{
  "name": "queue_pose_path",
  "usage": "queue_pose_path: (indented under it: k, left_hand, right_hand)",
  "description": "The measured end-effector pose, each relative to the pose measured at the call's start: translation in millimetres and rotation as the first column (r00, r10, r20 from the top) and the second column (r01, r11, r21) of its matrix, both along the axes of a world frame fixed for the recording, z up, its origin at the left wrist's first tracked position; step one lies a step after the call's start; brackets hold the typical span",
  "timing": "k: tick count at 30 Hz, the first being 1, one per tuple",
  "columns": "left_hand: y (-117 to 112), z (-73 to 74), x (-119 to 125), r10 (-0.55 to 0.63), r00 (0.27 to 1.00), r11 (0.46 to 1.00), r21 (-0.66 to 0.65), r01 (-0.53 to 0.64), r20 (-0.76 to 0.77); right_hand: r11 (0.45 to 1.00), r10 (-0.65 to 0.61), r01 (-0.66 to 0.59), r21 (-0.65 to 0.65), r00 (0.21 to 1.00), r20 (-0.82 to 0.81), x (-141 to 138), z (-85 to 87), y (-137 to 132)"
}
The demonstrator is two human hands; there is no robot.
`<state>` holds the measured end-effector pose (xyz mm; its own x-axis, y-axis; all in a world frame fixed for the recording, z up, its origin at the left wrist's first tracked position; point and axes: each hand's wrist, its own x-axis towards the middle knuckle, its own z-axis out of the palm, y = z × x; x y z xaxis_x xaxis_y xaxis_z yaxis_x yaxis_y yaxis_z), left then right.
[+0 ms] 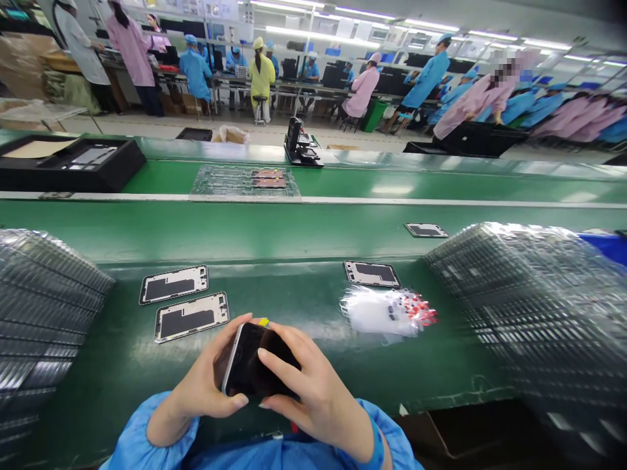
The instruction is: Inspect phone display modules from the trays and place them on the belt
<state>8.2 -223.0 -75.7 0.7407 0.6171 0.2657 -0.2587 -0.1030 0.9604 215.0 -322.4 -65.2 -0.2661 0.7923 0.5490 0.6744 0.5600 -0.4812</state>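
On the green conveyor bench [313,228], I count four phone frames [174,285]: two left of the hands, two ahead-right. My left hand [206,372] and right hand [306,385] both grip one dark-screened phone [259,360], between two tray stacks [44,307].

We are seeing phone [259,359] half hidden by left hand [206,375] and right hand [308,391]; yellow tag [264,322] mostly covered. Stacked trays [44,313] running off left edge, second stack [531,307] off right edge; parts on far tray [215,183] staying too small to tell.
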Motion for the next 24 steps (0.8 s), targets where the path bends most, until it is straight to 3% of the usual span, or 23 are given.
queue_pose_path:
  k: [8,16,21,24]
  left_hand:
    - [-0.2,-3.2,-2.8,0.000,1.000,1.000,-0.030,0.000,-0.004]
    - [0.8,-9.7,-3.0,0.008,0.999,0.980,-0.200,-0.001,0.034]
    - [-3.7,-20.8,-6.1,0.070,0.997,0.937,-0.345,-0.051,0.041]
    - [-6.4,-19.3,-4.9,0.105,0.994,0.913,-0.398,-0.087,0.024]
  right_hand:
    - [1.000,-0.021,0.021,-0.002,0.999,0.037,0.4,8.1,-2.6]
    - [0.997,-0.059,0.063,-0.038,0.993,0.102,-1.8,24.6,-0.8]
    - [0.994,-0.080,0.092,-0.066,0.983,0.165,-0.4,33.6,2.0]
    - [0.990,-0.075,0.099,-0.105,0.974,0.213,1.4,37.9,2.5]
